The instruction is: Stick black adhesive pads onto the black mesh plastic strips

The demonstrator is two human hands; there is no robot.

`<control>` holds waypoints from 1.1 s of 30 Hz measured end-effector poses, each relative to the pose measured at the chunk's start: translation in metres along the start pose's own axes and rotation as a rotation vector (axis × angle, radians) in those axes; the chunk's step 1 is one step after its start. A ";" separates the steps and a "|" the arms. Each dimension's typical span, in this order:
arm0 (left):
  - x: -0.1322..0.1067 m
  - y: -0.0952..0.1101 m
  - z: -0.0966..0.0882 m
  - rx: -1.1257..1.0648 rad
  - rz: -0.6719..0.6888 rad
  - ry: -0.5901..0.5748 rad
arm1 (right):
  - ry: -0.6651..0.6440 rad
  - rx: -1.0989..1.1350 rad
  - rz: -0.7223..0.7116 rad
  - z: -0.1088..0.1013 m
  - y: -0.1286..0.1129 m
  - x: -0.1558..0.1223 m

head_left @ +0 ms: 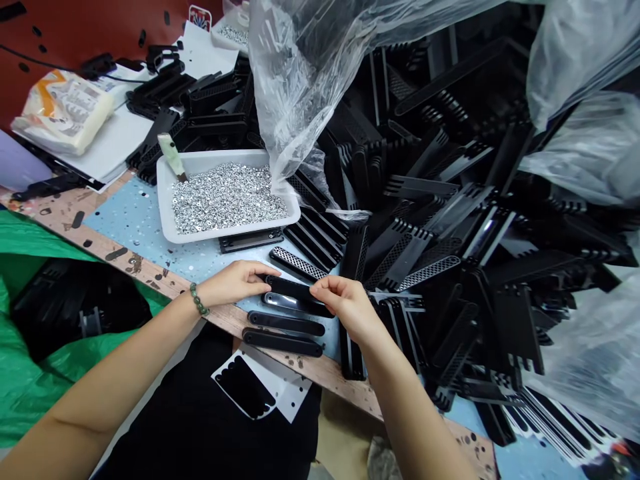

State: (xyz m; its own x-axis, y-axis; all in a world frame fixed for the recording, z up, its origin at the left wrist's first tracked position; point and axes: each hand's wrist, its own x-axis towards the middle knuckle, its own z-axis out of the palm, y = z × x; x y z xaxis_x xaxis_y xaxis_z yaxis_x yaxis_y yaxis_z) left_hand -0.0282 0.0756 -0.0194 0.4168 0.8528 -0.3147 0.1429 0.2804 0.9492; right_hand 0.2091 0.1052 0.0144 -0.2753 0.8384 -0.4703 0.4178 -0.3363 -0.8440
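A long black strip with rounded ends [291, 288] is stretched between my two hands, just above a glossy black plastic piece [287, 304]. My left hand [240, 283] pinches its left end between thumb and fingers. At the other end, my right hand [345, 300] has thumb and forefinger closed on it. Whether the strip touches the piece below cannot be made out. Two similar black pieces [285, 323] lie side by side nearer the table edge. A white backing sheet with black rounded strips [245, 387] rests on my lap.
A white tray [167, 230] of small metal parts, with a tape-wrapped tool [171, 155] in it, stands behind my hands. Black plastic parts [420, 247] spill from a clear plastic bag [305, 87] on the right. A green bag [40, 233] hangs at left.
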 end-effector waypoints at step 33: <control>0.002 -0.003 0.024 0.253 0.064 0.262 | 0.168 -0.662 -0.176 0.006 -0.001 -0.006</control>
State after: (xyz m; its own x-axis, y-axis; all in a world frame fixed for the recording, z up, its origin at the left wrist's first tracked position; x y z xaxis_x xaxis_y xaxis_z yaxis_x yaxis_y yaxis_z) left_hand -0.0065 0.0660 -0.0229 0.1925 0.9582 -0.2116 0.3550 0.1330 0.9254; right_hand 0.2047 0.0977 0.0167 -0.2725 0.9292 -0.2497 0.8330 0.0979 -0.5445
